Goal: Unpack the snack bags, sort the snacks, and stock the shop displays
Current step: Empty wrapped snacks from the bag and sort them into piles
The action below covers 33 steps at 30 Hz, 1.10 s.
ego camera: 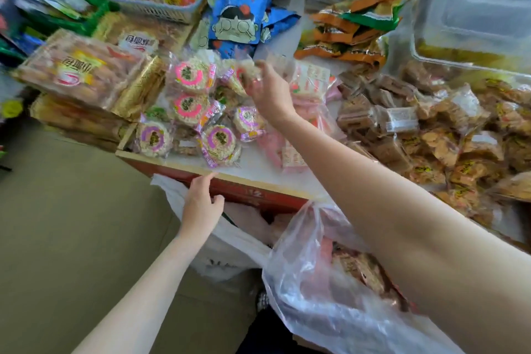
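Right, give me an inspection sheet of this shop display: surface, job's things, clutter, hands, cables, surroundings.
Surface: display counter, white top, red front, crowded with packets.
Job's things: round puffed-rice cakes in pink- and purple-printed wrappers near the front edge; clear plastic bag of snacks below the counter.
Clutter: blue cartoon packets, orange-green packets, brown biscuit packs, boxed biscuits.
Hands: right hand holds a wrapped snack above the cakes; left hand touches the counter edge.
Cables: nothing seen.
Surroundings: white basket, clear plastic tub.
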{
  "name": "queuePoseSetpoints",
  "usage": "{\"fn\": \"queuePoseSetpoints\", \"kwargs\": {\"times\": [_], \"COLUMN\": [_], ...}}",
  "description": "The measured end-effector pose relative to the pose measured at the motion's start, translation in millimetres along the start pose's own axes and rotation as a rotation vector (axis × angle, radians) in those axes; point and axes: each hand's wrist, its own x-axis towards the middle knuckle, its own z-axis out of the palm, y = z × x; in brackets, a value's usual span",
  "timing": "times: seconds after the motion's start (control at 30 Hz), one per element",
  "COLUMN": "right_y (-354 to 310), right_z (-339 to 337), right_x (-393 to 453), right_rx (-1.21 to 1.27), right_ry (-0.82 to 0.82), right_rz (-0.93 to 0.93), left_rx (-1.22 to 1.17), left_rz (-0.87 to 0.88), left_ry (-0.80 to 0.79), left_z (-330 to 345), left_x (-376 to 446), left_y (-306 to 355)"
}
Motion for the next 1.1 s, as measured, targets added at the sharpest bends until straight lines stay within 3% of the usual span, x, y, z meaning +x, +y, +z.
{"fn": "queuePoseSetpoints", "kwargs": {"times": [0.1,0.3,0.43,0.77,0.97,1.1], "right_y": [10.9,41.4,45.5,25.0,34.6,45.6], "right_z": [30.0,36.9,41.4,61.0,53.5,44.9], "right_x": [4.5,-9.2,-3.2,29.7,26.1,25.2], "right_rx": [-0.286,-0.404,-0.403,-0.468,-0.430,-0.451], "right_ry": [-0.347,-0.511,-0.510,-0.518,-0.344,-0.370], "right_rz": [-0.077,-0.075,-0.078,-0.186,-0.189,-0.161], "left_rx": [0.148,0.451,0.350,0.386,0.260,0.234], "left_rz": [0.021,-0.008,-0.155,-0.079,0.037,0.060], "left_ry": [0.033,-0.067,-0.095,-0.164,0.073,0.089], "left_z": [-9.8,-15.5,-26.1,-36.2,-34.8,-35.4], "left_x": [21.4,63.6,92.4,118.4,97.7,93.8], "left_y": [-0.6,4.6,-5.5,-10.6,-16.4,-16.6]}}
